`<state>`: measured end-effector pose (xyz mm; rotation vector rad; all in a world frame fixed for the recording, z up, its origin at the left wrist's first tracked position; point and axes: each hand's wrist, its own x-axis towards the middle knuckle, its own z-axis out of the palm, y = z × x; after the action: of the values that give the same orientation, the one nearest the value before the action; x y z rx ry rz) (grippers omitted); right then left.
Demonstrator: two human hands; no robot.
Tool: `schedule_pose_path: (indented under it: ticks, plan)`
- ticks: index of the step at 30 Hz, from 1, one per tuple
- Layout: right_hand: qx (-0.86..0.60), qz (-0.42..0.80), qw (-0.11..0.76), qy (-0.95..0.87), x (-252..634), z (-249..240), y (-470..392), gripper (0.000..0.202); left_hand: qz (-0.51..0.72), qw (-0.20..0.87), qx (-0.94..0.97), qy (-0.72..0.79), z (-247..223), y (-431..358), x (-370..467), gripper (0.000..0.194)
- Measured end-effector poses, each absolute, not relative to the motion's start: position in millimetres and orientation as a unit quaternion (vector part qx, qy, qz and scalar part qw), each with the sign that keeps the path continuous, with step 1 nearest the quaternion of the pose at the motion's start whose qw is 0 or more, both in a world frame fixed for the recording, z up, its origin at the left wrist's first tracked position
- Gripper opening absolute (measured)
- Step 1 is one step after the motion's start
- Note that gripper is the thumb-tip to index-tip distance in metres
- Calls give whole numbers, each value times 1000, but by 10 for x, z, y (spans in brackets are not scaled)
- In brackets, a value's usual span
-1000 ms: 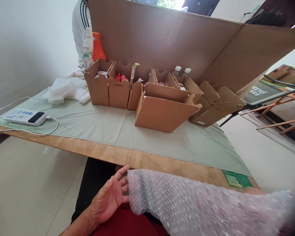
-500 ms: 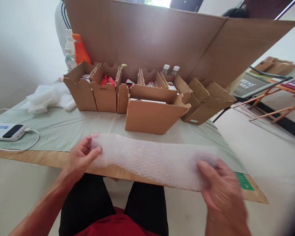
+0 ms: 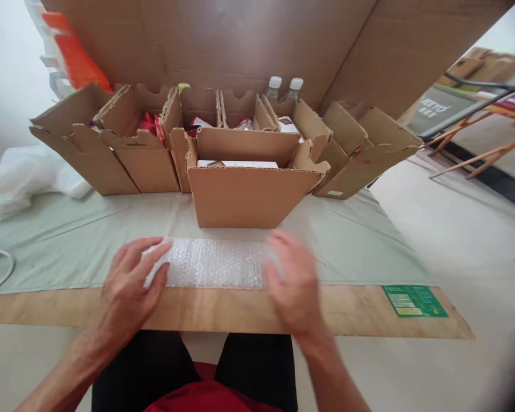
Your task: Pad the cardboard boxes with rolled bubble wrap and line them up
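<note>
A strip of clear bubble wrap (image 3: 217, 264) lies flat on the cloth near the table's front edge. At its left end, my left hand (image 3: 133, 277) rests with thumb and fingers apart. My right hand (image 3: 292, 280), smeared by motion, is over the right end, its thumb apart from the stretched fingers. Neither hand grips the wrap. Just behind the strip stands a cardboard box (image 3: 240, 197) with a white item (image 3: 236, 164) inside, mostly hidden by its front wall.
Behind stands a row of open cardboard boxes (image 3: 150, 166) with red packets (image 3: 150, 125) and other goods. Two white-capped bottles (image 3: 295, 86) stand by a tall cardboard panel (image 3: 240, 46). Crumpled bubble wrap (image 3: 30, 174) lies at left, and a green label (image 3: 414, 301) is at the right front edge.
The bubble wrap has gone from being held stretched in both hands to lying on the cloth. Both hands have let go, and the right has moved left. The view has tilted down.
</note>
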<state>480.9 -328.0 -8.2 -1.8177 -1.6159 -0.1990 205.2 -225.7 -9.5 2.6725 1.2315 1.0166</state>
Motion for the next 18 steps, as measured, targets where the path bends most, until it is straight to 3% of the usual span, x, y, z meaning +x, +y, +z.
schedule_pose_path:
  ticks: [4,8,13,18]
  plan:
    - [-591,61,209,-776,4085,-67,-2786,33,223,11,908,354,-206,-2156,2275,29]
    - [-589,107,152,-787,4247,-289,-2832,41,159,23,914,373,-434,-2025,2133,35]
    - [-729,23,150,-668,5394,-472,-3709,42,180,56,911,367,-570,-2034,2003,38]
    - [-765,-78,223,-599,5889,-271,-3954,38,214,84,889,395,-533,-1996,1970,35]
